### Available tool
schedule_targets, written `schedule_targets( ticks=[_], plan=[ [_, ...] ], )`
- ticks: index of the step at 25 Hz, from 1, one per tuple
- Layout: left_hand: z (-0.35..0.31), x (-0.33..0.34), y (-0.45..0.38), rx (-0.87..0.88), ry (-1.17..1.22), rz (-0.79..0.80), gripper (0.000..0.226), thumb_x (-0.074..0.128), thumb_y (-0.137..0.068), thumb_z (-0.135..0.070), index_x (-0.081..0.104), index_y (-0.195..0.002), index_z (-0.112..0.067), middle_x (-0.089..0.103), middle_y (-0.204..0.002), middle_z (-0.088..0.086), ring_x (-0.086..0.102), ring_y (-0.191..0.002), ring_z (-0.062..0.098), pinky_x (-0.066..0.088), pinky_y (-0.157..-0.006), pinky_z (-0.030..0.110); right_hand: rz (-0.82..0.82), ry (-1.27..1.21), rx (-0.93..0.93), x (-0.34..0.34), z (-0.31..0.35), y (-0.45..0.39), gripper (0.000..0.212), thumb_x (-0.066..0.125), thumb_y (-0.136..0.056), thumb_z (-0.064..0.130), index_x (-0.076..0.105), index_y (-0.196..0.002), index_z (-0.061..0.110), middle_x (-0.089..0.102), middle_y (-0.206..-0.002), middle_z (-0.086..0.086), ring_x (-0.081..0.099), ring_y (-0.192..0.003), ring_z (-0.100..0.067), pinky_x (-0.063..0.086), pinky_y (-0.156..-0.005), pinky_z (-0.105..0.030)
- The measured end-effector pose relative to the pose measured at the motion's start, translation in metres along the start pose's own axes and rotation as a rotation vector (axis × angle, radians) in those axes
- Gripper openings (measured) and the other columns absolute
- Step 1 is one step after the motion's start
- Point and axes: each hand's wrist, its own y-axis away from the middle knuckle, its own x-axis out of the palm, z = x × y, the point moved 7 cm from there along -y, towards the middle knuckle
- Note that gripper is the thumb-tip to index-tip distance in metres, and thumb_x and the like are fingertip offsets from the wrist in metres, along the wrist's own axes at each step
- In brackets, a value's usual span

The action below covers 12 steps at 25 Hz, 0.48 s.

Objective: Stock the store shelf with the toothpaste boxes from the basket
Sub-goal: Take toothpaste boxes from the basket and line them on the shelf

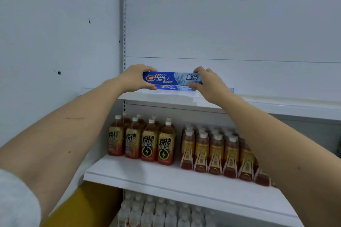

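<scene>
A blue Crest toothpaste box (172, 78) is held level just above the upper white shelf (276, 107). My left hand (136, 78) grips its left end and my right hand (208, 83) grips its right end. Directly under it a second Crest toothpaste box (174, 87) lies on the shelf behind a clear front lip. The held box is at or just above the top of that lower one; I cannot tell whether they touch. The basket is out of view.
On the middle shelf (166, 175) stand dark drink bottles with yellow labels (147, 140) at left and shrink-wrapped bottles (217, 151) at right. Clear water bottles (156, 212) fill the bottom level. A grey wall panel (55, 42) stands at left, a yellow object (83, 206) below it.
</scene>
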Motion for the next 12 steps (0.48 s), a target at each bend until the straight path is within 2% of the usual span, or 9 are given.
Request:
schedule_targets(
  ticks=[3, 6, 10, 12],
  plan=[
    [0.012, -0.010, -0.029, -0.049, 0.125, -0.003, 0.063, 0.082, -0.078, -0.021, 0.055, -0.135, -0.024, 0.058, -0.114, -0.003, 0.058, -0.097, 0.012, 0.046, -0.077, 0.020, -0.013, -0.006, -0.001, -0.002, -0.004, -0.040, 0.044, 0.065, -0.091, 0.026, 0.046, -0.129, 0.016, 0.046, -0.115, -0.007, 0.050, -0.091, -0.026, 0.041, -0.072, -0.032],
    [0.034, -0.004, -0.060, -0.093, 0.191, 0.097, 0.055, 0.074, -0.086, -0.015, 0.053, -0.137, -0.022, 0.061, -0.112, 0.001, 0.061, -0.087, 0.016, 0.053, -0.067, 0.019, 0.020, 0.066, 0.034, 0.007, -0.014, -0.082, 0.045, 0.072, -0.086, 0.024, 0.048, -0.124, 0.018, 0.049, -0.111, -0.006, 0.050, -0.086, -0.024, 0.041, -0.066, -0.033],
    [0.066, 0.030, -0.101, -0.098, 0.152, 0.244, 0.050, 0.070, -0.089, -0.016, 0.054, -0.136, -0.018, 0.057, -0.118, 0.006, 0.059, -0.081, 0.012, 0.056, -0.070, 0.025, 0.198, 0.171, 0.144, 0.053, -0.047, -0.125, 0.043, 0.077, -0.080, 0.030, 0.049, -0.111, 0.022, 0.058, -0.100, -0.005, 0.056, -0.073, -0.022, 0.052, -0.065, -0.038],
    [0.082, 0.053, -0.123, -0.104, 0.100, 0.297, 0.050, 0.072, -0.088, -0.018, 0.055, -0.135, -0.018, 0.051, -0.122, 0.009, 0.059, -0.084, 0.015, 0.057, -0.073, 0.028, 0.286, 0.260, 0.175, 0.078, -0.064, -0.142, 0.043, 0.075, -0.079, 0.031, 0.048, -0.109, 0.021, 0.061, -0.095, -0.006, 0.057, -0.066, -0.021, 0.052, -0.065, -0.036]
  ],
)
